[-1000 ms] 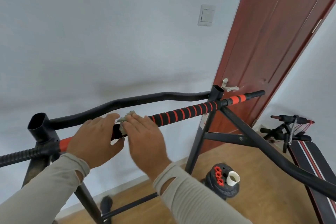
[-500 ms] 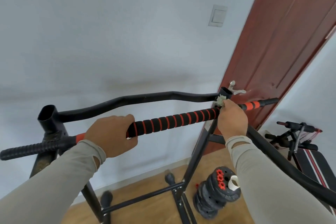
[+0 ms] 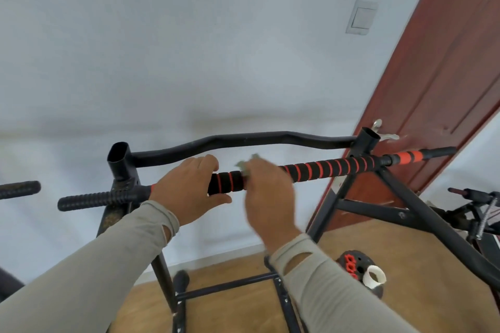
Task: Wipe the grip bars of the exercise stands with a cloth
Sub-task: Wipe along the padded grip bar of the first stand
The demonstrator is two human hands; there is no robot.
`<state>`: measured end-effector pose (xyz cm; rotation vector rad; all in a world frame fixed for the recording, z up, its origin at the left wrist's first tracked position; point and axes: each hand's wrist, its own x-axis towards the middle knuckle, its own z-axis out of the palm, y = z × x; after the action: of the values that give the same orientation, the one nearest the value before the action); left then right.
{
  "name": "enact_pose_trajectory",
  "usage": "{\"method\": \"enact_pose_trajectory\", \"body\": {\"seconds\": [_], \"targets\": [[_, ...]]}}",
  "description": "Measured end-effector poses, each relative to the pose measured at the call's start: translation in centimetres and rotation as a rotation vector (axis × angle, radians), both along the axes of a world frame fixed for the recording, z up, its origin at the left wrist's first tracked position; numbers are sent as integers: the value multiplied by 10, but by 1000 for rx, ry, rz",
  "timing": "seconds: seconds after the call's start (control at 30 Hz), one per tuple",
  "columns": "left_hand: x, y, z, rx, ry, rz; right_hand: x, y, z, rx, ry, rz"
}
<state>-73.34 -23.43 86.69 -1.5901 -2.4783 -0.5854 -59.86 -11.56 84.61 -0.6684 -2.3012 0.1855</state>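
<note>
A black foam grip bar with red rings runs left to right across a black exercise stand. My left hand grips the bar near its left end, fingers curled over the top. My right hand, blurred by motion, holds a small pale grey-green cloth against the bar just right of the left hand. Most of the cloth is hidden under the fingers. A bent plain black bar runs behind the grip bar.
A reddish-brown door with a metal handle stands open at right. Weight plates with a white roll lie on the wooden floor. A bench frame is at far right. The white wall carries a switch.
My right hand with the cloth has slid back left along the bar from its right end to beside the left hand. The left hand has kept its grip.
</note>
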Motion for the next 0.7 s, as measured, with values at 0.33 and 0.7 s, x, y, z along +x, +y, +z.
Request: {"method": "enact_pose_trajectory", "body": {"seconds": [0.33,0.7], "targets": [[-6,0,3,-10,18,37,31,31,3,236,-111,74],[-12,8,14,-163,127,16,138,192,26,-239,-111,-625]]}}
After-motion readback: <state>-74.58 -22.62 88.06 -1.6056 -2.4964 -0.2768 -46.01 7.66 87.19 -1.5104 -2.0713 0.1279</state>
